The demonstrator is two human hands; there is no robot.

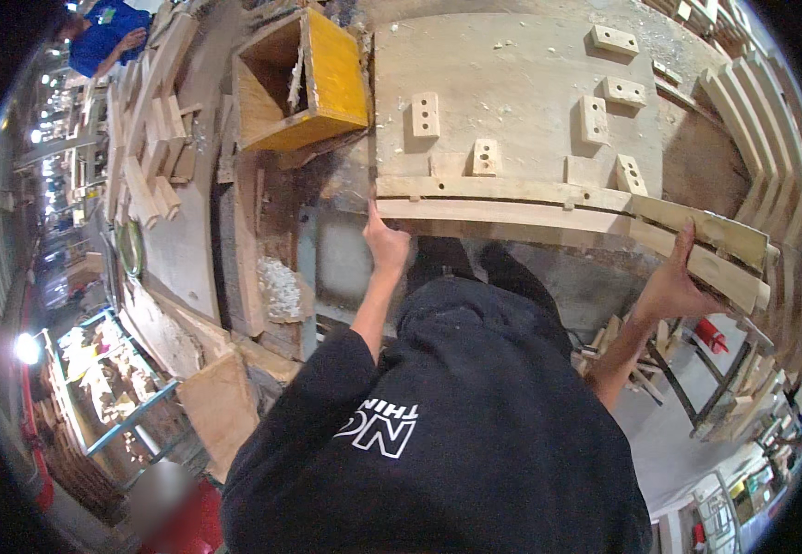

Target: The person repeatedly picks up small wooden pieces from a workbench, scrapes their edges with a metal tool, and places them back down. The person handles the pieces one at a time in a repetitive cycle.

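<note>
- Workshop with a wooden counter [512, 78].
- Beside its left edge: yellow box [338, 78], pale piece [295, 83] inside.
- Right hand [682, 284] grasps wooden strips [502, 214]; left hand [387, 247] touches them, grip I cannot tell.

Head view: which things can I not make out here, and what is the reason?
Head view:
Right hand: some fingertips, hidden by the wooden piece.
Co-worker in blue: partly cut off by the picture's edge.
Pale shape, lower left: blurred.

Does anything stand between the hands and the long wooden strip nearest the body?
Nothing visible does: the left hand touches the wooden strip at its left end, the right hand at its angled right part. The drilled blocks lie beyond it.
</note>
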